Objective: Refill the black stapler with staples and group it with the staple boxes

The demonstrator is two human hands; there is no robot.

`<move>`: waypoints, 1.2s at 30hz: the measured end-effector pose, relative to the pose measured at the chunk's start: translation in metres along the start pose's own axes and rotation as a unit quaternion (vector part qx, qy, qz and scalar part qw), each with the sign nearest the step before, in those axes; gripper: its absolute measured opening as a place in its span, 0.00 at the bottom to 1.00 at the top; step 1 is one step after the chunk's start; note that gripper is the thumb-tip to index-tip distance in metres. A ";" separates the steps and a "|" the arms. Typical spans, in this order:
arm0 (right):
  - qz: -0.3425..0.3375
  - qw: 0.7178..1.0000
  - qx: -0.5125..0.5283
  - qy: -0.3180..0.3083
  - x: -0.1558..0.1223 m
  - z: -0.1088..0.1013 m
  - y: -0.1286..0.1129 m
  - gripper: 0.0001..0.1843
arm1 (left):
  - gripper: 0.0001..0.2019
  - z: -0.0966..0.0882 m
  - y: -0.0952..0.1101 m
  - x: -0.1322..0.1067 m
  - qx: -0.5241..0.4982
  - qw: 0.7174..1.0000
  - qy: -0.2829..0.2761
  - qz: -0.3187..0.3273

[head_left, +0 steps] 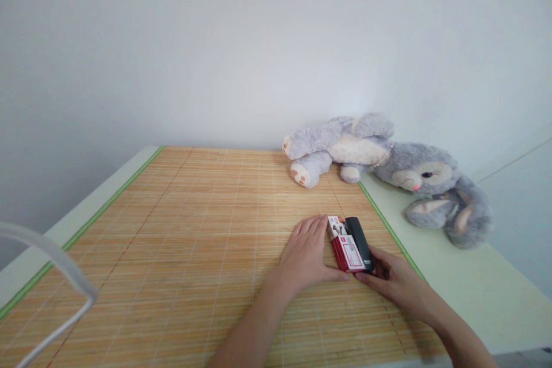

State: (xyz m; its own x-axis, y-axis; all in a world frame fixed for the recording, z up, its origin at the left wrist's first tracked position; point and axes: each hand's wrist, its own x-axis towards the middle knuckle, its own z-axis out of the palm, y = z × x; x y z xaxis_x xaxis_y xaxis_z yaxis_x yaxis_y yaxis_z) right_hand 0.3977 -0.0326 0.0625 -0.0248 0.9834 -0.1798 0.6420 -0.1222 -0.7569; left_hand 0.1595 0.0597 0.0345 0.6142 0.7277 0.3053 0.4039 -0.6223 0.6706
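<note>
Toward the right of the bamboo mat lies a group of small red and white boxes [348, 254], which look like staple boxes. A black stapler [360, 241] rests lengthwise against their right side. My left hand [307, 250] curves around the left side of the boxes, fingertips at the far corner and thumb at the near edge. At the stapler's near end, my right hand [390, 276] grips it between thumb and fingers. Its curled fingertips are partly hidden behind the stapler.
The bamboo mat [194, 230] with green edging covers most of the pale table [478, 293]. A grey plush rabbit [357, 146] lies along the back right, against the wall. A white curved cable or rod [64, 264] crosses the lower left foreground.
</note>
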 end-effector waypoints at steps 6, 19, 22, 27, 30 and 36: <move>-0.002 1.000 -0.010 0.009 0.000 0.000 0.001 0.30 | 0.60 0.001 0.000 -0.001 0.001 1.000 0.001 -0.002; 0.007 1.000 0.007 0.027 -0.001 0.005 -0.001 0.36 | 0.66 -0.002 0.007 -0.005 0.028 0.999 -0.032 -0.020; 0.021 0.999 0.007 0.024 -0.013 0.000 0.008 0.45 | 0.68 -0.014 0.011 -0.032 0.063 0.993 -0.074 -0.061; 0.067 0.994 0.015 0.083 -0.056 -0.004 0.004 0.43 | 0.43 -0.052 -0.007 -0.110 0.166 0.979 -0.040 -0.115; 0.029 0.997 0.032 0.060 -0.064 0.026 -0.029 0.31 | 0.34 -0.075 -0.025 -0.139 0.245 0.958 0.006 -0.149; -0.136 0.986 -0.066 0.071 -0.017 0.131 -0.097 0.31 | 0.39 -0.084 -0.043 -0.136 0.322 0.925 0.062 -0.193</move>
State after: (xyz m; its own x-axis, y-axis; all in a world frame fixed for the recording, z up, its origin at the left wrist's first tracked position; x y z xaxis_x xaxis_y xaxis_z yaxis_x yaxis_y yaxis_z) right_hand 0.2349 -0.0551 0.0565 -0.1082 0.9873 0.1164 0.7211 0.1585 -0.6745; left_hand 0.0016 0.0115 0.0204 0.2730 0.9345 0.2286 0.9219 -0.3220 0.2153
